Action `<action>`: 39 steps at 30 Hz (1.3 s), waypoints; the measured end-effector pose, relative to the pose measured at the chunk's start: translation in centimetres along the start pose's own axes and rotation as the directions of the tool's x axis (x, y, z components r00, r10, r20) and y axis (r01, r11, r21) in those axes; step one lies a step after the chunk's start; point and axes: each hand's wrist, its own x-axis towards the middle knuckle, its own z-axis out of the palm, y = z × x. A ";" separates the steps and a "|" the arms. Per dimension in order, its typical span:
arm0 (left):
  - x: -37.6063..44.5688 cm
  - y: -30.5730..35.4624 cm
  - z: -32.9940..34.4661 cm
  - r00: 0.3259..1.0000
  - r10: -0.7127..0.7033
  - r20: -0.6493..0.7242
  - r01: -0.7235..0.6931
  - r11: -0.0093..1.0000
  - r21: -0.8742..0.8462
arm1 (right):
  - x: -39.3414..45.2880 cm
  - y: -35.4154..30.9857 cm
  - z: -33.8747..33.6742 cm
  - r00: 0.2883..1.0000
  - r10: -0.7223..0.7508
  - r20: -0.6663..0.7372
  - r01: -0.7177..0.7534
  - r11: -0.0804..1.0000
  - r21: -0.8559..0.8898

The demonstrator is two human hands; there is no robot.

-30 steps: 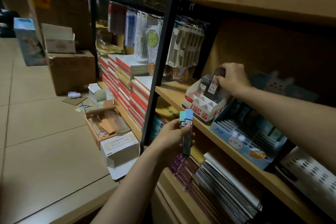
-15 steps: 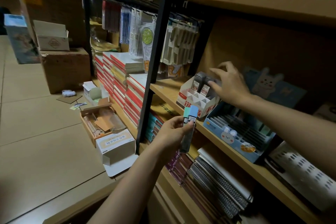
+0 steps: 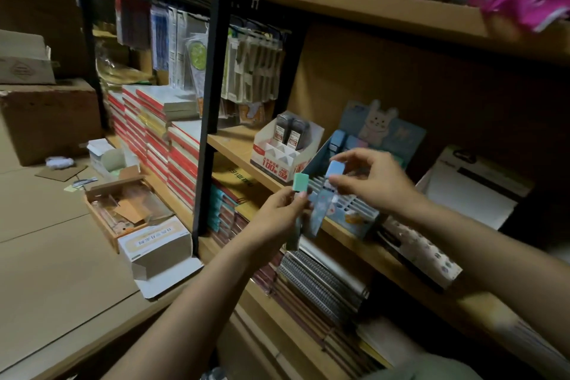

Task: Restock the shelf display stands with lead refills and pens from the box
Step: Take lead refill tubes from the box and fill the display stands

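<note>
My left hand (image 3: 279, 216) holds a green-capped lead refill case (image 3: 299, 179) upright in front of the shelf. Just to its right, my right hand (image 3: 370, 182) pinches a blue-capped refill case (image 3: 334, 169) near its top. Both cases hang in front of the blue rabbit display stand (image 3: 354, 216) with its slotted rows. To the stand's left on the same shelf board (image 3: 228, 142), a white and red display stand (image 3: 279, 160) holds two dark refill cases (image 3: 291, 129) in its back row.
On the floor at left lie an open wooden tray (image 3: 123, 210), a white carton (image 3: 154, 244) and brown boxes (image 3: 46, 120). Red-edged notebook stacks (image 3: 160, 139) fill the left bay. Spiral notebooks (image 3: 320, 284) lie on the lower shelf; a black upright post (image 3: 212, 102) divides the bays.
My right hand left the dark refills in the white stand and came down to the blue-capped case in my left hand. It now pinches that case, apart from the green one.
</note>
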 end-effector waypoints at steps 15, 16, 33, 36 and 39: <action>2.8 -2.3 0.8 0.988 0.058 -0.144 -0.063 0.997 -0.036 | 7.6 3.2 -4.0 0.930 -0.209 -0.301 0.046 0.882 -0.469; 2.9 -2.4 0.6 0.988 0.047 -0.147 -0.053 0.998 -0.038 | 8.1 3.3 -3.5 0.932 -0.204 -0.299 0.042 0.882 -0.470; 4.4 -3.1 -0.2 0.995 0.090 -0.042 -0.089 0.996 0.019 | 9.7 5.6 -0.6 0.955 -0.181 -0.235 -0.003 0.786 -0.619; 4.3 -2.9 -0.1 0.994 0.092 -0.056 -0.092 0.996 0.003 | 9.5 5.7 -0.4 0.953 -0.173 -0.249 -0.032 0.758 -0.651; 4.0 -2.3 0.0 0.992 0.106 -0.075 -0.107 0.994 -0.003 | 9.3 5.2 -0.6 0.964 -0.132 -0.231 -0.056 0.748 -0.661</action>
